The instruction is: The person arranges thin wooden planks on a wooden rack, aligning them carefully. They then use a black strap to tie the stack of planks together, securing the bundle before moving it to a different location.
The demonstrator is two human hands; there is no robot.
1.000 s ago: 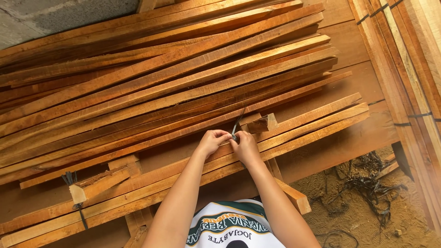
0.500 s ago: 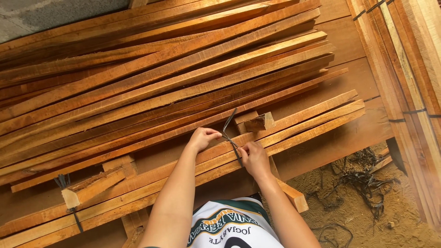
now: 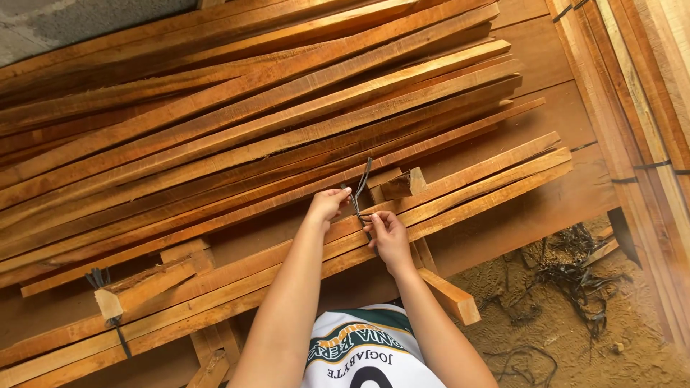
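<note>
A white jersey (image 3: 359, 352) with green trim fills the bottom edge, and both bare forearms reach up from it. To the right lies sandy floor (image 3: 546, 323) with a tangle of dark straps (image 3: 575, 276) on it. A short block (image 3: 449, 296) juts out beside the right forearm.

The right hand (image 3: 390, 236) rests on the near slats (image 3: 460, 192), its grip pinched together on the lower part of a dark strap (image 3: 361, 194). The left hand (image 3: 328, 205) sits just beside it, a little farther up, its grip likewise closed on the strap. The strap runs between the two hands, crosses the slats, and its free end stands up past the left fingertips, touching a small wood block (image 3: 402, 183) that lies on the slats just beyond the hands.

At far left, another dark tie (image 3: 100, 280) wraps the same slats next to a pale-ended offcut (image 3: 144, 284).

Beyond the hands, a broad pile of long slats (image 3: 251, 115) slopes across the boards (image 3: 553, 115). On the right, strapped planks (image 3: 640, 93) run away upward.
</note>
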